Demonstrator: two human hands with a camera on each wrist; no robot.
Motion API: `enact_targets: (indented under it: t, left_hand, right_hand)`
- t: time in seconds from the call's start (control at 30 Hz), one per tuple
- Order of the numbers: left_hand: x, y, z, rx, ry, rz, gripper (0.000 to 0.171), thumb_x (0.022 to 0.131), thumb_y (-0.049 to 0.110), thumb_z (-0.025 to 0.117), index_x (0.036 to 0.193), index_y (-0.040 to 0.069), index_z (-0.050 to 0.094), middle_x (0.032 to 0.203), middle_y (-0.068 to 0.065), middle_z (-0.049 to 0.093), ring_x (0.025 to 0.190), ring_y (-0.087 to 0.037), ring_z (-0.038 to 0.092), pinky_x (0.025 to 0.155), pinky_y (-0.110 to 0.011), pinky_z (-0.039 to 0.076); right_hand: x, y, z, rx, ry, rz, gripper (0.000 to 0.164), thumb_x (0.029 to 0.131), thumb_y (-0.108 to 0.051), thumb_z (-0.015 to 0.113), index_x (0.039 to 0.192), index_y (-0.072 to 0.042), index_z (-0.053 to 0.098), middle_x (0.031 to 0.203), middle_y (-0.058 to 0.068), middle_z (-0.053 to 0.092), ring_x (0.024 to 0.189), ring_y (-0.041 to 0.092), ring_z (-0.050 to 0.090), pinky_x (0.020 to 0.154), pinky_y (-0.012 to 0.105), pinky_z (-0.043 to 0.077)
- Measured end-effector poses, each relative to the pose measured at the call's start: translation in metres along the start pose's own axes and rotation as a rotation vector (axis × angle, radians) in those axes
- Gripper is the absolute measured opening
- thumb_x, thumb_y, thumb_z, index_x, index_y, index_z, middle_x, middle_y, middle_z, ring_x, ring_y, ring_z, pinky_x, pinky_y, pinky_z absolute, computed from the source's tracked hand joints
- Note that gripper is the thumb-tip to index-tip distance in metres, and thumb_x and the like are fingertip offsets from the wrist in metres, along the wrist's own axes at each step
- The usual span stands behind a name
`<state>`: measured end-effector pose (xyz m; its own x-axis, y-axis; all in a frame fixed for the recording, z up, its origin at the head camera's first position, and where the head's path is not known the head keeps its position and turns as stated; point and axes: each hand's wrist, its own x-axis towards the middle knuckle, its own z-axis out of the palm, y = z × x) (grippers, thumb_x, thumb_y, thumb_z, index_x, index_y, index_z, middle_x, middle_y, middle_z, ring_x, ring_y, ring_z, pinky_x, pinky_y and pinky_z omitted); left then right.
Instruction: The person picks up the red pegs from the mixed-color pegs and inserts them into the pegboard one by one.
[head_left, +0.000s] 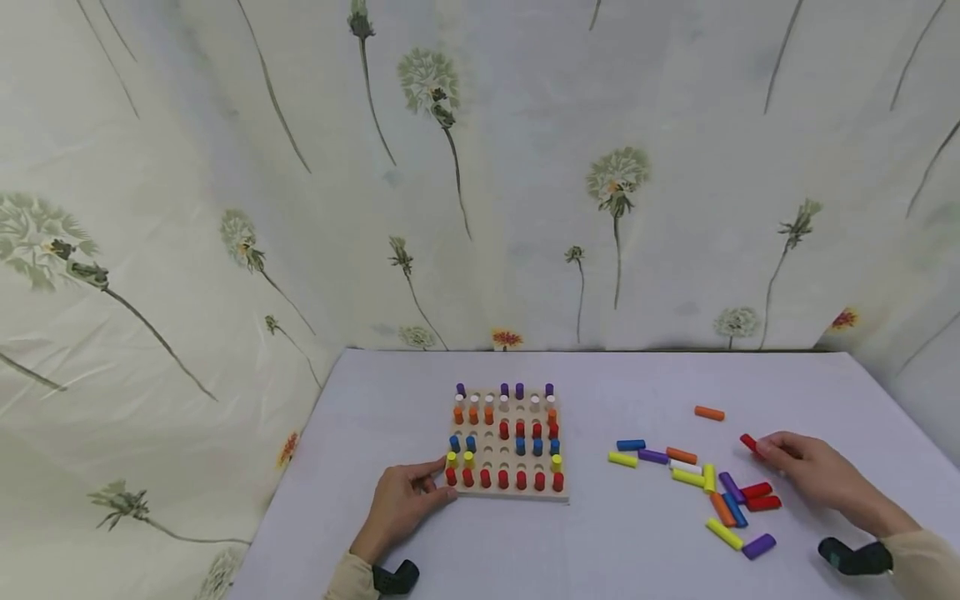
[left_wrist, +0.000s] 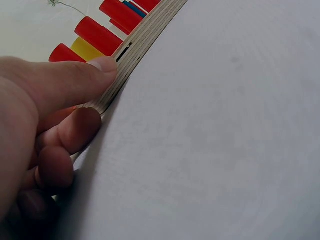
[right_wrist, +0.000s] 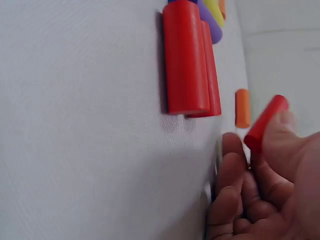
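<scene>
A wooden pegboard stands on the table, set with rows of purple, white, orange, red, blue and yellow pegs; some holes in its middle columns are bare. My left hand holds the board's front left corner, its thumb against the front edge and fingers round the left side. Between thumb and fingers, my right hand pinches a red peg, raised off the table. Two more red pegs lie close by that hand, with an orange peg beyond them.
Loose pegs lie scattered right of the board, among them a blue peg, a white peg, a yellow peg and a purple peg. A flower-patterned cloth hangs behind the white table.
</scene>
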<state>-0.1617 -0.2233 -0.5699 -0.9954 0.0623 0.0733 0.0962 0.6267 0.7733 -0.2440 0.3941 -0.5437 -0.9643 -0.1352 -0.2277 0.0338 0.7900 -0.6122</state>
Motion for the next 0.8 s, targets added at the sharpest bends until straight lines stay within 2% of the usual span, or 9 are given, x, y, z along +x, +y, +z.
enact_targets:
  t: [0.1,0.17,0.33,0.47,0.53,0.6,0.7,0.8]
  left_hand:
    - [0.000,-0.001,0.000,0.002,0.006,0.006,0.052,0.086,0.036,0.089,0.129,0.011,0.077,0.076,0.010,0.066,0.063,-0.005,0.053,0.056,-0.021,0.039]
    - [0.000,-0.001,0.000,0.002,0.006,0.010,0.052,0.086,0.036,0.089,0.130,0.011,0.077,0.076,0.010,0.066,0.063,-0.004,0.053,0.056,-0.021,0.039]
    - [0.000,0.000,-0.001,0.008,0.007,0.019,0.051,0.086,0.035,0.089,0.129,0.011,0.077,0.075,0.011,0.066,0.062,-0.003,0.053,0.056,-0.021,0.039]
    - [0.000,0.000,-0.002,0.009,0.011,0.027,0.050,0.086,0.034,0.089,0.128,0.010,0.078,0.074,0.012,0.066,0.063,-0.002,0.053,0.056,-0.020,0.040]
    - [0.000,0.000,-0.002,0.002,0.008,0.026,0.049,0.087,0.035,0.089,0.129,0.011,0.077,0.074,0.012,0.065,0.063,-0.003,0.054,0.057,-0.021,0.040]
    - [0.000,-0.001,-0.002,-0.002,0.004,0.027,0.050,0.087,0.035,0.088,0.129,0.011,0.077,0.074,0.012,0.065,0.064,-0.003,0.054,0.057,-0.021,0.040]
    - [0.000,-0.001,-0.002,-0.005,-0.001,0.029,0.050,0.086,0.035,0.089,0.129,0.010,0.077,0.074,0.012,0.066,0.063,-0.003,0.054,0.056,-0.021,0.040]
    - [0.001,0.000,-0.001,0.006,0.004,0.039,0.050,0.086,0.035,0.089,0.129,0.011,0.077,0.074,0.012,0.065,0.063,-0.003,0.054,0.056,-0.021,0.040]
  right_hand:
    - [0.000,0.004,0.000,0.086,0.029,0.051,0.062,0.114,-0.046,0.043,0.134,0.012,0.053,0.112,0.015,0.071,0.101,0.026,0.059,0.074,0.024,0.050]
    - [0.000,0.004,0.002,0.115,0.059,0.074,0.063,0.113,-0.046,0.046,0.135,0.013,0.052,0.114,0.018,0.072,0.102,0.027,0.060,0.073,0.022,0.050]
    - [0.002,-0.002,0.011,0.094,0.150,0.104,0.070,0.106,-0.052,0.061,0.137,0.011,0.057,0.122,0.029,0.068,0.105,0.036,0.059,0.075,0.030,0.049]
    - [0.002,-0.012,0.015,0.156,0.206,0.160,0.082,0.102,-0.062,0.061,0.146,0.007,0.056,0.139,0.033,0.061,0.120,0.046,0.054,0.079,0.037,0.049]
    - [0.001,-0.021,0.015,0.211,0.229,0.183,0.087,0.101,-0.065,0.059,0.149,0.007,0.053,0.144,0.034,0.058,0.127,0.051,0.050,0.084,0.044,0.051]
    - [0.000,-0.036,0.018,0.252,0.258,0.180,0.084,0.102,-0.064,0.058,0.150,0.005,0.053,0.145,0.033,0.058,0.130,0.051,0.050,0.085,0.047,0.051]
    - [-0.001,-0.066,0.023,0.270,0.299,0.120,0.073,0.103,-0.058,0.061,0.148,0.000,0.059,0.138,0.028,0.066,0.123,0.044,0.060,0.084,0.042,0.052]
    - [0.000,-0.100,0.031,0.235,0.343,0.016,0.061,0.103,-0.054,0.064,0.140,-0.004,0.067,0.127,0.022,0.074,0.109,0.033,0.068,0.076,0.029,0.051]
